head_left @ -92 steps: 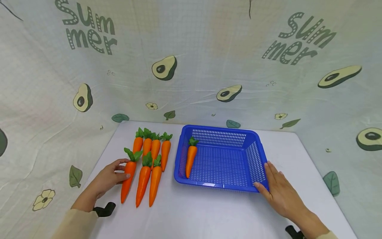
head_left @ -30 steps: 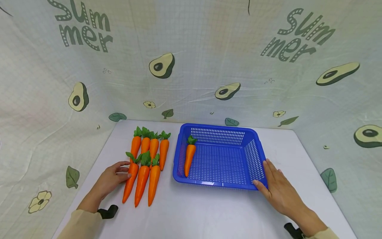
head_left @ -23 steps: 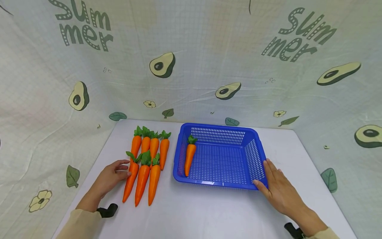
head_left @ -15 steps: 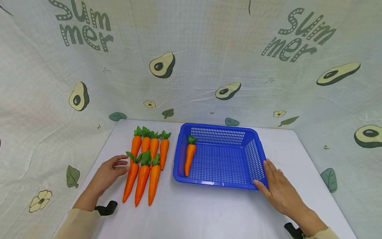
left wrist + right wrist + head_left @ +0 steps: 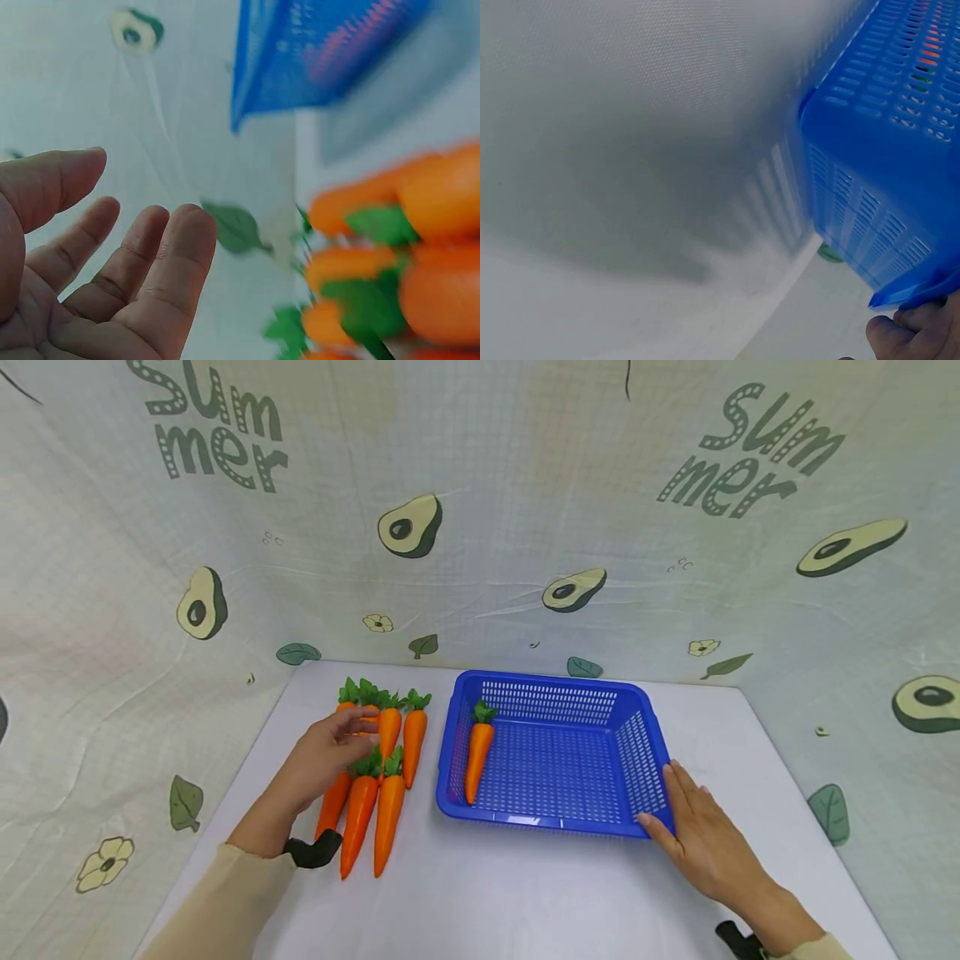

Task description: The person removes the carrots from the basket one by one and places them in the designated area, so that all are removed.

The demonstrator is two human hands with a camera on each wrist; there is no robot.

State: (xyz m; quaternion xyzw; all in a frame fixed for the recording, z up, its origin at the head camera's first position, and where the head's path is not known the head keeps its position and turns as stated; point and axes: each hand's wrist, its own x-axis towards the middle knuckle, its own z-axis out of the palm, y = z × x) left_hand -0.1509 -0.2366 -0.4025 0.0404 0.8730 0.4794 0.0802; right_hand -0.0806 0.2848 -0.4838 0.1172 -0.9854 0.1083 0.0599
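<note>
My left hand [image 5: 318, 762] hovers over the left side of the carrots with its fingers apart, holding nothing. In the left wrist view its fingers [image 5: 180, 262] are spread and bare. Beneath it, a front carrot [image 5: 335, 802] is partly covered by the hand, along with tops of the back row. Two front carrots, one at the middle [image 5: 360, 818] and one at the right [image 5: 388, 822], lie tips toward me. My right hand [image 5: 708, 847] rests with straight fingers against the right side of a blue plastic basket [image 5: 540, 825], thumb at its front corner.
One carrot [image 5: 478, 760] lies inside the basket along its left wall. Behind the front row stand more carrots, such as the rightmost back carrot [image 5: 414, 739]. A white table [image 5: 510, 893] holds everything, and a printed cloth [image 5: 487, 543] hangs behind it.
The left hand has left the front-left carrot, which it touched earlier, and moved up and to the right over the back row. That carrot has slid slightly toward its neighbour. The right hand stays put.
</note>
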